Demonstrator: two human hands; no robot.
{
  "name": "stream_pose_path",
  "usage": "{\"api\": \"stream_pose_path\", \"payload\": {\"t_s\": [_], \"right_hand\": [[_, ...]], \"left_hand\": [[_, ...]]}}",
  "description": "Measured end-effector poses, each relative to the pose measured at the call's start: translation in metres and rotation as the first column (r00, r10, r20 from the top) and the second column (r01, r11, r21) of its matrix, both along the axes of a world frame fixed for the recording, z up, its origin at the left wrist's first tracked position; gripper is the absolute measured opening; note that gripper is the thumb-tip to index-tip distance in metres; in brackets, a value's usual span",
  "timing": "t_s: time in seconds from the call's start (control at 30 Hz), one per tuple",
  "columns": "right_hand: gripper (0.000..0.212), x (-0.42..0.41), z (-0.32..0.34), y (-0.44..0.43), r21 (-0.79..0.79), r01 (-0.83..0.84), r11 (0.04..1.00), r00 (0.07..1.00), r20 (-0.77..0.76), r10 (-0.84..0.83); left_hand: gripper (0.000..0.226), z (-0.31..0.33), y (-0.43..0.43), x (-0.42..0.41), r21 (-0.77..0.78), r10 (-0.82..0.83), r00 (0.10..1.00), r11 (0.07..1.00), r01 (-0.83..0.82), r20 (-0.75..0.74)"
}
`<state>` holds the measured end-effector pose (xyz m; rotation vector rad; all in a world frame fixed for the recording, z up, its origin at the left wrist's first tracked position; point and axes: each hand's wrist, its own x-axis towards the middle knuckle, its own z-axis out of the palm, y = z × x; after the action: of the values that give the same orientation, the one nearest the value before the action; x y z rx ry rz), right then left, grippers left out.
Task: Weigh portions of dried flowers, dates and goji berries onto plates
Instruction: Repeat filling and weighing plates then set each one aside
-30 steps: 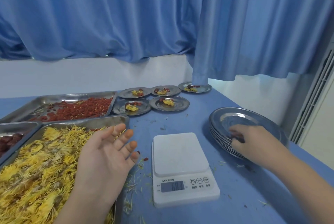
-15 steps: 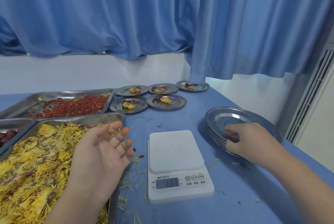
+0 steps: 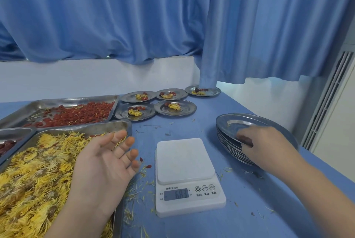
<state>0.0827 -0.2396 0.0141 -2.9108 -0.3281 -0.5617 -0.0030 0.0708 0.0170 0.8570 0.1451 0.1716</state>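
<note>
A white digital scale (image 3: 185,162) stands on the blue table with nothing on its platform; its display shows digits. My right hand (image 3: 263,146) grips the near rim of the top plate in a stack of steel plates (image 3: 230,122) at the right. My left hand (image 3: 104,168) hovers palm up with spread fingers over the tray of yellow dried flowers (image 3: 34,170). Behind that tray lies a tray of red goji berries (image 3: 76,114), and a tray with dates (image 3: 7,144) shows at the left edge.
Several filled small plates (image 3: 173,107) sit at the back of the table near the blue curtain (image 3: 172,16). Loose petals and two berries (image 3: 145,162) litter the table beside the scale. A white vent panel (image 3: 326,103) stands at the right.
The view has shifted slightly. My right hand has stayed at the rim of the plate stack, and my left hand has held its place over the flower tray.
</note>
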Motion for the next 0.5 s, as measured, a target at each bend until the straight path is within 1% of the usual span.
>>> {"api": "stream_pose_path", "payload": {"t_s": [0.07, 0.17, 0.2, 0.27, 0.43, 0.5], "right_hand": [[0.01, 0.0011, -0.0005, -0.0019, 0.008, -0.006, 1.0, 1.0, -0.025, 0.006], [0.003, -0.0001, 0.0022, -0.0039, 0.159, -0.009, 0.987, 0.997, -0.074, 0.021], [0.005, -0.0005, 0.0029, -0.0043, 0.199, -0.005, 0.98, 0.996, -0.087, 0.023], [0.008, -0.0001, 0.0028, -0.0045, 0.231, 0.004, 0.973, 0.995, -0.101, 0.02], [0.005, -0.0003, 0.0014, -0.0023, 0.159, 0.015, 0.987, 0.997, -0.073, -0.004], [0.005, -0.0011, 0.003, -0.0027, 0.122, 0.0, 0.993, 1.0, -0.018, 0.003]], "left_hand": [[0.02, 0.0001, -0.0004, 0.0004, 0.002, 0.002, 1.0, 1.0, -0.002, -0.002], [0.019, 0.0, -0.0005, 0.0008, 0.005, 0.002, 1.0, 1.0, -0.002, -0.002], [0.019, -0.0001, -0.0006, 0.0007, 0.007, 0.001, 1.0, 1.0, -0.001, -0.002], [0.019, -0.0004, -0.0006, 0.0008, 0.013, -0.003, 1.0, 1.0, 0.003, 0.0], [0.021, -0.0011, 0.0, 0.0008, 0.02, -0.006, 1.0, 1.0, 0.006, 0.003], [0.021, -0.0012, 0.0001, 0.0004, 0.017, -0.008, 1.0, 1.0, 0.008, 0.006]]}}
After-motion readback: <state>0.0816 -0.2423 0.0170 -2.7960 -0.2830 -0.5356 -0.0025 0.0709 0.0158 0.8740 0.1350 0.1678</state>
